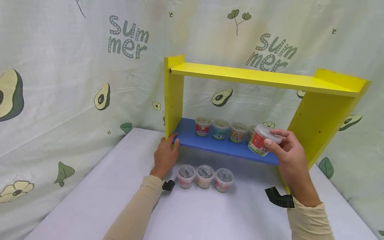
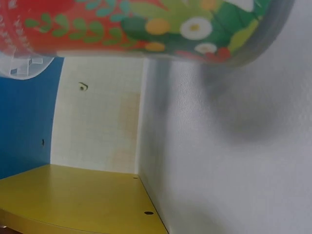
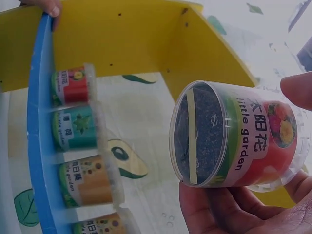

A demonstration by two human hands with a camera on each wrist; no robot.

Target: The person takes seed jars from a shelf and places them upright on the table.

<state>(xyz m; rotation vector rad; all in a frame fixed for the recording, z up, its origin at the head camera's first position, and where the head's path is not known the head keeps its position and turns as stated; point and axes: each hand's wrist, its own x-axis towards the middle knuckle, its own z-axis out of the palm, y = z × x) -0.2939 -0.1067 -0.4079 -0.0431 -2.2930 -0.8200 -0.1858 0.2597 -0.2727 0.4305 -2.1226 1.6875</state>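
The right hand (image 1: 289, 150) holds a red tub (image 1: 261, 140) tilted, just in front of the right end of the blue board (image 1: 210, 143) of the shelf (image 1: 324, 113); thumb and fingers curl round its lidded top, pinching it. In the right wrist view the tub (image 3: 239, 136) lies on its side in the palm, its clear base toward the camera, dark grainy filling inside, "little garden" printed on the label, and a fingertip (image 3: 298, 90) pressing its upper edge. The left hand (image 1: 165, 155) rests against the foot of the shelf's left upright, thumb hooked over the near corner of the blue board and the other fingers pressed together on the yellow side. Four tubs stand in a row on the blue board: red (image 1: 202, 126), teal (image 1: 220, 129), orange (image 1: 238, 132) and a fourth (image 1: 251, 132) half hidden behind the held one. On the white table (image 1: 210, 213), just in front of the shelf and beside the left hand, three more tubs (image 1: 205, 176) stand touching side by side. The left wrist view shows one of these, blurred and very near (image 2: 146, 29), above the table.
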